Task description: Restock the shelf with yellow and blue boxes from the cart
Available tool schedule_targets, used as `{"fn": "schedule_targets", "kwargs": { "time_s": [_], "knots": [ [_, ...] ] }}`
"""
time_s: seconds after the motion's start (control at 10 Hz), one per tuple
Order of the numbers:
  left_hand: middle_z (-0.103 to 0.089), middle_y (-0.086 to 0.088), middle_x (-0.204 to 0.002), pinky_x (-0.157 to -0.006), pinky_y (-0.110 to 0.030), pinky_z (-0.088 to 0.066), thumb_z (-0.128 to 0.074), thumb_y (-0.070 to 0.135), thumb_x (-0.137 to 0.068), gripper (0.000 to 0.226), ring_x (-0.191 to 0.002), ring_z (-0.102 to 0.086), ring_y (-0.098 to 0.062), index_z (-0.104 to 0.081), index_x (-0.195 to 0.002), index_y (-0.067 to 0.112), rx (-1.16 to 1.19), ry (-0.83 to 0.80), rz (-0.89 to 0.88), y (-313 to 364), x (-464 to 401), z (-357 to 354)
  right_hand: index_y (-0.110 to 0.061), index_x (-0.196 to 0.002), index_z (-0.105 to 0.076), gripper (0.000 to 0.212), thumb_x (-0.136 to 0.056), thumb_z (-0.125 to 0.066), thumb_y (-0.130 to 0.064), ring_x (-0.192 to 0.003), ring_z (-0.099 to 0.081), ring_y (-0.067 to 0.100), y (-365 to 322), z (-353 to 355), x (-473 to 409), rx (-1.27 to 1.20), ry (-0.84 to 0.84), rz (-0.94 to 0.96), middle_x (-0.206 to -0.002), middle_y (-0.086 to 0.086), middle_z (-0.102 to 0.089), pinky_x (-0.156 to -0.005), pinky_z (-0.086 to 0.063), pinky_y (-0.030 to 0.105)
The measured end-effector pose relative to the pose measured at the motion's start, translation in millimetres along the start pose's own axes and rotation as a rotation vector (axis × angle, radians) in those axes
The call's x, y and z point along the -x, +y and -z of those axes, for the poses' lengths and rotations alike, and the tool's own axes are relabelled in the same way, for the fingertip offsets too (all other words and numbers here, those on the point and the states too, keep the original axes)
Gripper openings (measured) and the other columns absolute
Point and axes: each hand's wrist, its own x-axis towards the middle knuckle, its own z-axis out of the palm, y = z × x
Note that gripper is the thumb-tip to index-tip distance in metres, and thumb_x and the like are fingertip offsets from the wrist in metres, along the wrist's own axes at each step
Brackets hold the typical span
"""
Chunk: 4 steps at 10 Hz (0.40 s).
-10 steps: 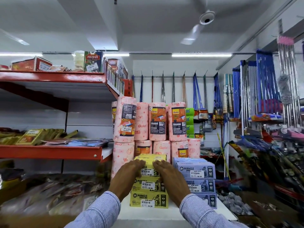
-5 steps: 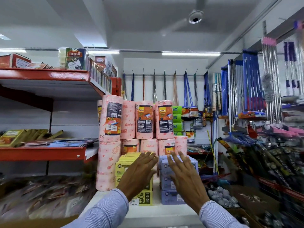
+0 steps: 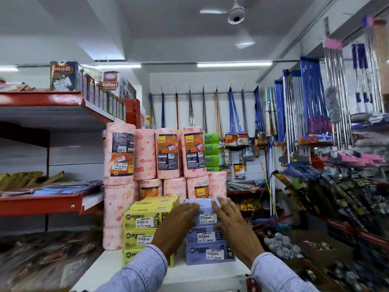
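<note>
Head view, both hands' fingers (image 3: pixel 190 206) spread flat — resting on top blue box (image 3: pixel 207 216), gripping nothing.

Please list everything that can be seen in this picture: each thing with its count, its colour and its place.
yellow boxes: three visible in a stack, yellow, white shelf, left of the blue ones
blue boxes: three in a stack, pale blue, right of the yellow stack
towel rolls: many, pink, stacked behind the boxes
green packs: several, green, right of the rolls
brooms and mops: many, mostly blue, hanging at right
red shelves: two, red, left
ceiling fan: one, white, above
left hand: open, on the blue stack
right hand: open, on the blue stack
</note>
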Motion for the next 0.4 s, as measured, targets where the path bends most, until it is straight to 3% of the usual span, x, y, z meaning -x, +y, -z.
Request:
{"fn": "schedule_targets", "kwargs": {
  "time_s": [0.1,0.2,0.3,0.4],
  "knots": [
    [-0.060,-0.002,-0.134,-0.094,-0.028,-0.050,-0.057,0.019,-0.094,0.036,-0.117,-0.057,-0.017,-0.052,-0.130,0.023,-0.011,-0.008,0.019,-4,-3,-3,-0.023,-0.150,-0.016,0.067,-0.095,-0.055,-0.015,-0.145,-0.006,0.026,2,-3,-2,-0.015,-0.004,-0.012,-0.160,0.001,-0.014,-0.107,-0.040,0.045],
    [-0.057,-0.006,-0.138,-0.104,-0.034,-0.044,-0.058,0.017,-0.094,0.041,-0.124,-0.053,-0.021,-0.049,-0.134,0.019,-0.049,-0.010,0.024,-6,-2,-8,-0.021,-0.149,-0.016,0.071,-0.094,-0.059,-0.017,-0.145,-0.008,0.032,2,-7,-1,0.038,0.004,0.002,-0.159,0.005,-0.016,-0.107,-0.040,0.048],
    [-0.043,-0.012,-0.150,-0.117,-0.044,-0.022,-0.053,0.027,-0.096,0.052,-0.141,-0.035,-0.027,-0.037,-0.143,0.013,-0.233,-0.005,-0.027,-7,4,-9,-0.017,-0.149,-0.015,0.075,-0.091,-0.061,-0.029,-0.145,-0.004,0.037,-4,-7,3,0.175,0.066,0.038,-0.159,0.013,-0.012,-0.112,-0.027,0.057],
    [-0.017,-0.012,-0.160,-0.119,-0.054,-0.011,-0.041,0.047,-0.096,0.067,-0.149,-0.010,-0.028,-0.021,-0.149,0.011,-0.379,0.073,-0.048,-8,8,-12,-0.017,-0.151,-0.003,0.071,-0.097,-0.045,-0.039,-0.144,0.015,0.034,-13,-4,5,0.232,0.121,0.040,-0.159,0.013,0.009,-0.115,-0.009,0.060]
  ]
}}
